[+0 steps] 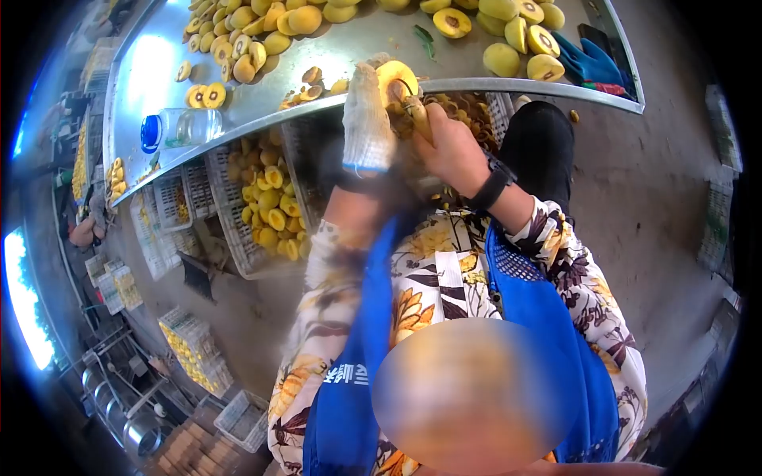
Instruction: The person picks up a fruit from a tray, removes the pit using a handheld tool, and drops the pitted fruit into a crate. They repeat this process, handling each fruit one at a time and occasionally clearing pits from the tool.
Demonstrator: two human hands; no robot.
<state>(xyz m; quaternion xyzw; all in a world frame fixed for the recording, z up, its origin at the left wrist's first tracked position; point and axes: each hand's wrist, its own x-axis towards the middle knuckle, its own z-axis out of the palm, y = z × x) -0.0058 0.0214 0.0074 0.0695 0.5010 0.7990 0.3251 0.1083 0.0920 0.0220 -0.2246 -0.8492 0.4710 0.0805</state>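
Note:
My left hand [367, 119], in a white knitted glove, grips a yellow peach half [397, 77] above the near edge of the metal table [548, 87]. Bare apart from a black wrist band, my right hand [455, 149] is closed around the handle of a pitting knife [419, 119]. The knife's thin curved blade meets the cut face of the peach half, around its dark centre. Pit scraps [305, 94] lie on the table just left of my glove. Beneath my hands, a crate of brown pits [468, 115] partly shows.
Halved peaches [246, 36] cover the table's far side, with more at right [516, 36] beside a blue glove [589, 62]. A clear bottle [186, 127] with a blue cap lies at left. Below stands a white crate [226, 210] of peach halves. Further crates [190, 345] stand on the floor.

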